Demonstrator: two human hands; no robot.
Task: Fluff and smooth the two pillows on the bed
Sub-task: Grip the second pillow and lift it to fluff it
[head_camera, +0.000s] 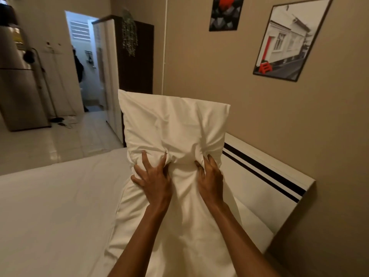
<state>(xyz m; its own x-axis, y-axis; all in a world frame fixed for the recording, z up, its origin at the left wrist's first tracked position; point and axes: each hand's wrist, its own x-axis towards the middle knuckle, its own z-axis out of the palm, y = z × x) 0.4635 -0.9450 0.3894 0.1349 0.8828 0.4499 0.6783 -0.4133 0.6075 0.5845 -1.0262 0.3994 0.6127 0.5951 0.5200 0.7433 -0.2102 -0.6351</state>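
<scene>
Two bare hands dig into one white, wrinkled cotton-look pillow (175, 126) standing on end over the bed's white smooth sheet (50, 206). Left hand (153, 180): fingers spread and clawed into the fabric, bunching it, clamped on the pillow's lower middle. Right hand (211, 178): fingers curled in the same way, gripping a fold just beside the left. Creases radiate from both grips; upper half of the pillow is puffed, corners pointed. Lower part of the white fabric drapes toward the camera under the forearms; cannot tell whether that is the same pillow or a second one. White glossy headboard with two black stripes (265, 176) sits just right of the pillow, against the beige wall. Above it, a framed photo of a white house with a red door (289, 39) and a smaller red-and-grey poster (225, 13). Left background: dark wooden wardrobe (137, 60), open doorway (83, 56), steel fridge (18, 76), glossy tiled floor (50, 142).
</scene>
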